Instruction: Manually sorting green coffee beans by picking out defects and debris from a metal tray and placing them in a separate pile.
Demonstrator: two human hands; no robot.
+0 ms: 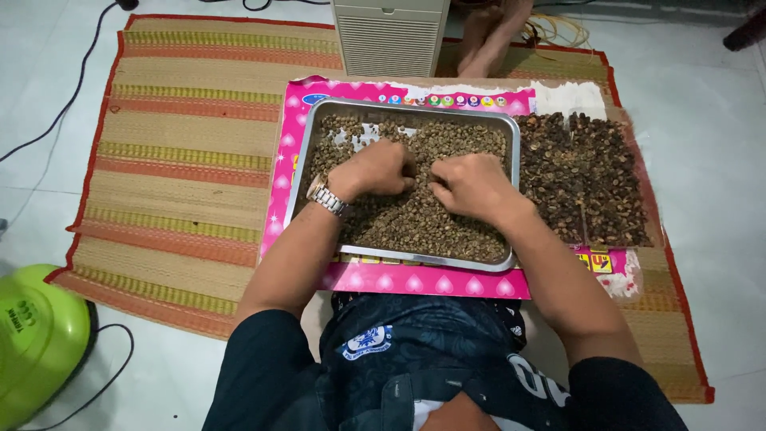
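A rectangular metal tray (515, 152) sits on a pink sheet with heart prints (415, 282) and is filled with small greenish-brown beans (415, 227). My left hand (375, 169), a silver wristwatch (326, 196) on its wrist, rests knuckles up on the beans near the tray's middle, fingers curled into them. My right hand (472, 185) lies just beside it, fingers also bent down into the beans. Whether either hand grips beans is hidden under the fingers.
A pile of darker brown beans (586, 179) lies on a sheet to the right of the tray. Everything rests on a striped woven mat (175, 160). A grey appliance (389, 36) and someone's feet (491, 36) are behind; a green appliance (36, 339) sits at lower left.
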